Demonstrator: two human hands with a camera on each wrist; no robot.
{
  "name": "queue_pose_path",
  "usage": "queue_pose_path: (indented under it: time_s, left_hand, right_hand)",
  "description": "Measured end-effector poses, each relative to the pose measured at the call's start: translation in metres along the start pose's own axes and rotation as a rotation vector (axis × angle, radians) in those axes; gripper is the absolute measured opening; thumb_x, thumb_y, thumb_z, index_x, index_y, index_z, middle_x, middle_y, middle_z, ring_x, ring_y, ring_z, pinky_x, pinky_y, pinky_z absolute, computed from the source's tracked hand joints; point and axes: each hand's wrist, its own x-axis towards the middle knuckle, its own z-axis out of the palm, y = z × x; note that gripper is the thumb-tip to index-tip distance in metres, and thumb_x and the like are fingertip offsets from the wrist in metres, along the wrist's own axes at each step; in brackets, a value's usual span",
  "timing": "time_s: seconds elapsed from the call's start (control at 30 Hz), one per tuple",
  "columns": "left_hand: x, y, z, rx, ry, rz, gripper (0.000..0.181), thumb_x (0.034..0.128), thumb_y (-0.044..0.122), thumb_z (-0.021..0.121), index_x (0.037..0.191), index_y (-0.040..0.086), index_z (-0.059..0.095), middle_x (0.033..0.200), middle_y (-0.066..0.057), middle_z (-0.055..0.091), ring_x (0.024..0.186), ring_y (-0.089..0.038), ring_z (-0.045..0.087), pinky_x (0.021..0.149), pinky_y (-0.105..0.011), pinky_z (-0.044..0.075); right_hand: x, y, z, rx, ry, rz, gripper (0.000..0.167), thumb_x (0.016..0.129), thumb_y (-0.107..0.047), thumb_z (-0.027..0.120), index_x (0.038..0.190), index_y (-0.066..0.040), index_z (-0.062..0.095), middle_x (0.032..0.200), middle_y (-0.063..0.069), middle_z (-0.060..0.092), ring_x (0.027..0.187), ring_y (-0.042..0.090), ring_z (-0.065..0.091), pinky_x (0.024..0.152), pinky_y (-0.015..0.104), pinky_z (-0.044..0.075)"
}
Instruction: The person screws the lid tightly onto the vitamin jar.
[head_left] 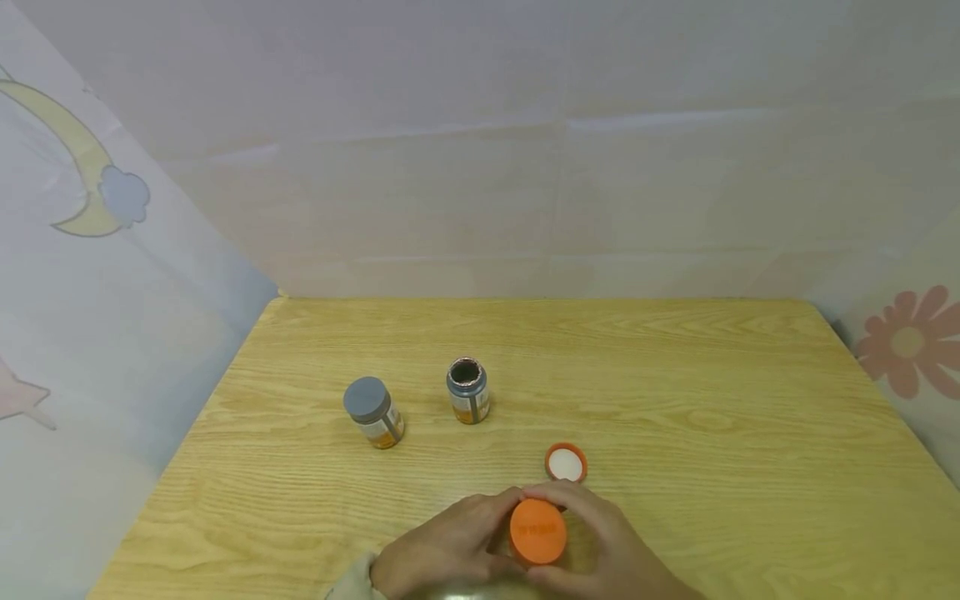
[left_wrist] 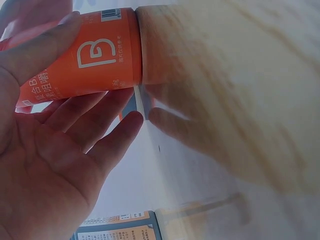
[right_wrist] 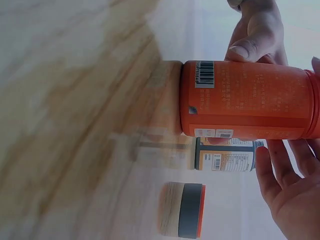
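An orange bottle (left_wrist: 95,55) with an orange lid (head_left: 537,532) stands upright on the table at the front, between both hands. My left hand (head_left: 453,546) grips its body, thumb across one side and fingers round the other. On the opposite side, my right hand (head_left: 611,542) curls thumb and fingers round the lid end; its palm (right_wrist: 295,200) shows in the right wrist view. Just beyond the hands lies a loose lid (head_left: 566,463), inner side up, white within an orange rim; its outer side (right_wrist: 190,210) looks dark grey in the right wrist view.
A grey bottle without a lid (head_left: 468,402) stands farther back on the wooden table (head_left: 675,392). Left of it is a grey bottle with its lid on (head_left: 373,412). Pale printed sheets (head_left: 465,192) rise behind and beside the table.
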Motion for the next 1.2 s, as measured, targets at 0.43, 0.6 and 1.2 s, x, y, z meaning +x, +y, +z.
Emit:
queue_pose_path:
  time_s: [0.43, 0.6, 1.2]
  left_hand:
    - [0.0, 0.002, 0.0, -0.028, -0.019, -0.06, 0.053, 0.0917, 0.034, 0.071, 0.138, 0.033, 0.046, 0.121, 0.02, 0.061, 0.101, 0.008, 0.054, 0.088, -0.016, 0.048]
    - [0.001, 0.003, 0.0, -0.036, -0.025, -0.084, 0.049, 0.0914, 0.032, 0.071, 0.135, 0.032, 0.049, 0.116, 0.02, 0.062, 0.096, 0.007, 0.054, 0.085, -0.016, 0.048]
    - [-0.001, 0.0, -0.001, -0.015, 0.008, 0.003, 0.053, 0.0919, 0.041, 0.069, 0.138, 0.034, 0.044, 0.118, 0.019, 0.063, 0.098, 0.008, 0.055, 0.086, -0.015, 0.048]
  right_hand:
    - [0.0, 0.003, 0.01, 0.041, 0.124, -0.04, 0.064, 0.068, -0.016, 0.092, 0.122, -0.001, 0.059, 0.113, 0.004, 0.068, 0.1, 0.01, 0.062, 0.09, 0.016, 0.047]
    - [0.002, 0.0, 0.014, 0.047, 0.138, 0.004, 0.062, 0.068, -0.016, 0.092, 0.117, -0.003, 0.056, 0.109, 0.002, 0.065, 0.097, 0.009, 0.061, 0.085, 0.019, 0.049]
    - [0.0, 0.004, 0.004, -0.01, 0.089, -0.1, 0.064, 0.073, -0.018, 0.089, 0.126, 0.001, 0.059, 0.119, 0.007, 0.067, 0.107, 0.011, 0.061, 0.097, 0.015, 0.044]
